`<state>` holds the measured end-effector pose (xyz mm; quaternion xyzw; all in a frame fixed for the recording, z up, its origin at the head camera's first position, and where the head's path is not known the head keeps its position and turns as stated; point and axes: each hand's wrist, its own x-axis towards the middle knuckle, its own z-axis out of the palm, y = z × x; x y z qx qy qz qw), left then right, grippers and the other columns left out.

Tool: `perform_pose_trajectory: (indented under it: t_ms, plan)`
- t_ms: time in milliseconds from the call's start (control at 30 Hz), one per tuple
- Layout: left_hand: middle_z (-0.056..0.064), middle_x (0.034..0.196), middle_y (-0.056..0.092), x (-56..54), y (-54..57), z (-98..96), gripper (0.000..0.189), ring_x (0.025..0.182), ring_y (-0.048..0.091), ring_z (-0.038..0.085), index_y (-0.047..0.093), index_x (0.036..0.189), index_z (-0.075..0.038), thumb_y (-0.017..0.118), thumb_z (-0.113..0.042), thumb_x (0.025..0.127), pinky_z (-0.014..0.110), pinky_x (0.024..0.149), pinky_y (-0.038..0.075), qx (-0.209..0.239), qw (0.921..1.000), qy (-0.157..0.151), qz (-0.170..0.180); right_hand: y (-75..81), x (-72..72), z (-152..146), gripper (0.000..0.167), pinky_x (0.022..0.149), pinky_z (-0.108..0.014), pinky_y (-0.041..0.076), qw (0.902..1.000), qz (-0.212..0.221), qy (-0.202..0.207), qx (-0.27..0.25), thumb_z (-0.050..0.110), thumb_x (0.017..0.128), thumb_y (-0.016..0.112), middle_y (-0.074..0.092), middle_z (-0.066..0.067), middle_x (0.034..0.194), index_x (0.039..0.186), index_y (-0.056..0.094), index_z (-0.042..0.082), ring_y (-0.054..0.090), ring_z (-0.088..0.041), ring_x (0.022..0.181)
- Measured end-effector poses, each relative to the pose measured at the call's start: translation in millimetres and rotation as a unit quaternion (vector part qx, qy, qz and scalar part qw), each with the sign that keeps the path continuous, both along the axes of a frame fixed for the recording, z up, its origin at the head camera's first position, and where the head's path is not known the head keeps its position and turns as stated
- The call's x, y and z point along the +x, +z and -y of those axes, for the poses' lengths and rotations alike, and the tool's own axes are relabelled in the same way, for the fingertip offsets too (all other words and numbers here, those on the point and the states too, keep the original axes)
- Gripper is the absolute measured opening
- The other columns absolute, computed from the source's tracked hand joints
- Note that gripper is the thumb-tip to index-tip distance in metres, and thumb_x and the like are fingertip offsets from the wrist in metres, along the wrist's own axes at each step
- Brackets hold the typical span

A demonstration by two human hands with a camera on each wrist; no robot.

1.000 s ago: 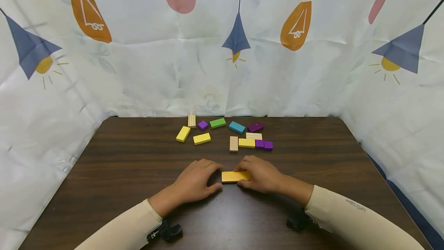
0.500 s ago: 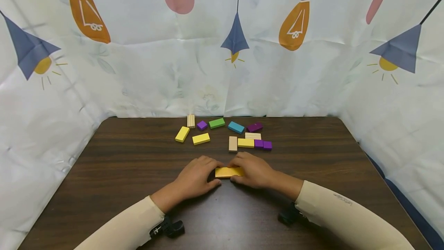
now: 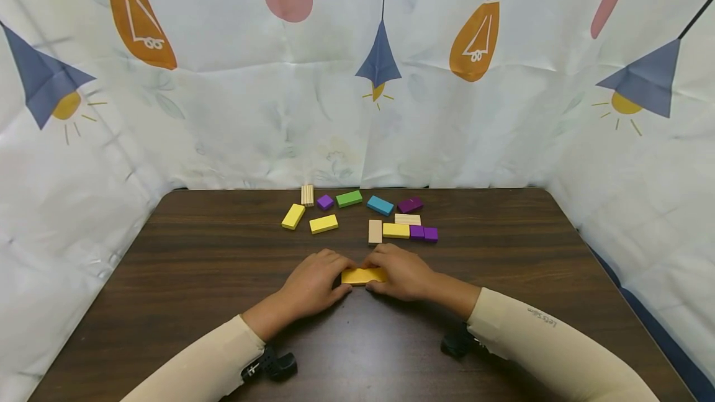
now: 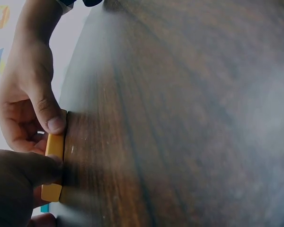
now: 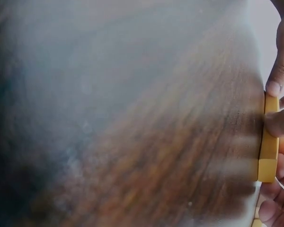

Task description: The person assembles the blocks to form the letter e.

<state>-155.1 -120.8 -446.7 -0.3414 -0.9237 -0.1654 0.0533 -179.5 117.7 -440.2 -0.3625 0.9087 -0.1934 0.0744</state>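
A yellow-orange block (image 3: 363,276) lies flat on the dark wooden table (image 3: 184,278), its long side running left to right. My left hand (image 3: 316,282) grips its left end, with the thumb (image 4: 49,166) against the near side and the fingers at the far side. From the other end my right hand (image 3: 403,272) pinches the same block, thumb on the near face and fingertips behind. In the right wrist view both thumbs press along the block's (image 5: 270,146) side. The hands sit close together and cover parts of it.
Behind the hands, a tan block (image 3: 375,232), a yellow block (image 3: 396,231) and two purple cubes (image 3: 423,233) form a row. Farther back lie green (image 3: 349,198), blue (image 3: 380,205) and dark purple (image 3: 410,205) blocks. Two yellow blocks (image 3: 324,224) lie at the left. A printed curtain (image 3: 268,123) surrounds the table.
The right hand has slid the yellow-orange block leftward and slightly away, up to the left hand. The left hand, earlier apart from the block, now grips its left end.
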Motion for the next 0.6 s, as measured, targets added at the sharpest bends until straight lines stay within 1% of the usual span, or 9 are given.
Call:
perform_pose_trajectory:
  t_ms: [200, 300, 467, 600]
  plan:
    - [0.0, 0.107, 0.071, 0.2, 0.3, -0.3, 0.028, 0.106, 0.061, 0.023, 0.073, 0.112, -0.014, 0.082, -0.026, 0.089, 0.046, 0.093, 0.051, -0.005, 1.0, 0.002, -0.003, 3.9, -3.6, -5.4, 0.037, 0.085, -0.03, 0.051, 0.9999, 0.003, 0.01, -0.01, 0.039, 0.093, 0.077, 0.063, 0.007, 0.115, 0.125, 0.071, 0.02, 0.055, -0.008, 0.099]
    - [0.0, 0.107, 0.071, -0.1, 0.3, -0.4, 0.027, 0.106, 0.061, 0.023, 0.073, 0.111, -0.014, 0.082, -0.025, 0.088, 0.046, 0.093, 0.051, -0.002, 1.0, 0.0, -0.005, 8.5, -9.5, -12.0, 0.04, 0.091, -0.033, 0.051, 0.9999, -0.005, 0.009, -0.007, 0.041, 0.092, 0.077, 0.064, 0.007, 0.119, 0.126, 0.071, 0.02, 0.057, -0.009, 0.105]
    - [-0.001, 0.108, 0.071, -0.8, -0.3, 0.0, 0.027, 0.107, 0.062, 0.023, 0.073, 0.111, -0.015, 0.082, -0.025, 0.088, 0.047, 0.093, 0.051, 0.001, 1.0, 0.002, -0.002, 15.7, -27.0, -27.1, 0.045, 0.099, -0.038, 0.049, 0.9998, -0.002, -0.003, -0.017, 0.04, 0.092, 0.077, 0.065, 0.003, 0.125, 0.129, 0.069, 0.016, 0.058, -0.015, 0.117]
    - [-0.001, 0.108, 0.072, -1.5, -1.1, 0.3, 0.026, 0.106, 0.062, 0.023, 0.074, 0.111, -0.015, 0.082, -0.025, 0.088, 0.046, 0.093, 0.051, 0.003, 1.0, 0.002, 0.0, 19.8, -42.0, -41.2, 0.046, 0.098, -0.042, 0.05, 0.9992, 0.01, -0.026, -0.029, 0.036, 0.092, 0.079, 0.063, -0.001, 0.124, 0.131, 0.068, 0.014, 0.059, -0.02, 0.114]
